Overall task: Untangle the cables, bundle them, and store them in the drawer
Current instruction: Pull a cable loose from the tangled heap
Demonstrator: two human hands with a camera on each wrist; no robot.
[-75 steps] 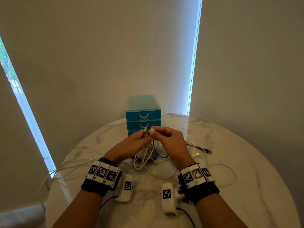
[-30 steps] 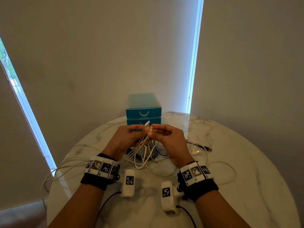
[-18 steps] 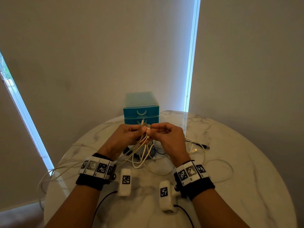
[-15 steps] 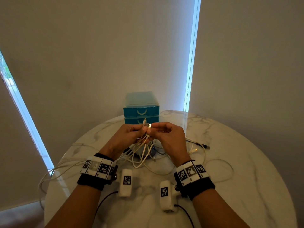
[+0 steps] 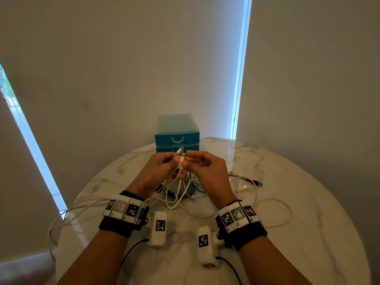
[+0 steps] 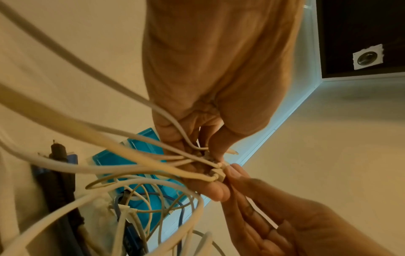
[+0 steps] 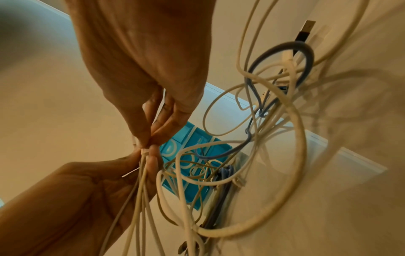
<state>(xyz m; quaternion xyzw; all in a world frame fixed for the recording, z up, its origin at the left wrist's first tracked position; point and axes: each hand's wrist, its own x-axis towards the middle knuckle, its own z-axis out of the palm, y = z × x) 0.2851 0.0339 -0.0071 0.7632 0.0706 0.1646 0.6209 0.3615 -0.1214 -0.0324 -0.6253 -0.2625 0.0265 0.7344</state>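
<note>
A tangle of white, blue and black cables (image 5: 181, 192) lies on the round marble table (image 5: 298, 202) in front of a teal drawer unit (image 5: 177, 133) whose drawers are closed. My left hand (image 5: 164, 167) grips a gathered bunch of white cable ends (image 6: 210, 166) held up above the pile. My right hand (image 5: 203, 167) meets it from the right and pinches a white connector (image 7: 145, 152) at the top of that bunch. Both hands touch at the fingertips. In the wrist views, loops of cable (image 7: 274, 155) hang below the hands.
Loose white cable (image 5: 67, 214) trails over the table's left edge. A black USB plug (image 5: 258, 183) and white plugs lie to the right of the pile. Blinds and wall stand close behind the drawer unit.
Both hands have stayed together above the pile, shifting slightly while working the cable ends between the fingertips. The pile on the table has barely moved.
</note>
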